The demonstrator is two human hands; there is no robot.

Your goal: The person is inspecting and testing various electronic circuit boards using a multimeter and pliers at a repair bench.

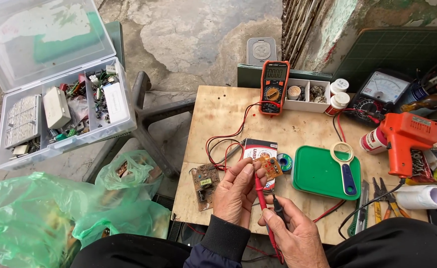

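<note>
My left hand [236, 192] holds a small orange circuit board [270, 167] up by its edge, over the wooden table [218, 114]. My right hand [297, 237] grips a red probe [261, 197] and a black probe [279, 208] together, their tips pointing up at the board. Red and black leads [228, 134] run back to an orange digital multimeter [274, 87] standing at the table's far edge. A second, brown circuit board [205, 185] lies flat on the table just left of my left hand.
A green lidded box [317, 174] carries a magnifier [345, 166]. An orange soldering gun [407, 136], pliers [384, 198], an analog meter [384, 92] and a white parts tray [307, 94] crowd the right. An open clear parts case [55, 109] and green plastic bags [35, 218] sit left.
</note>
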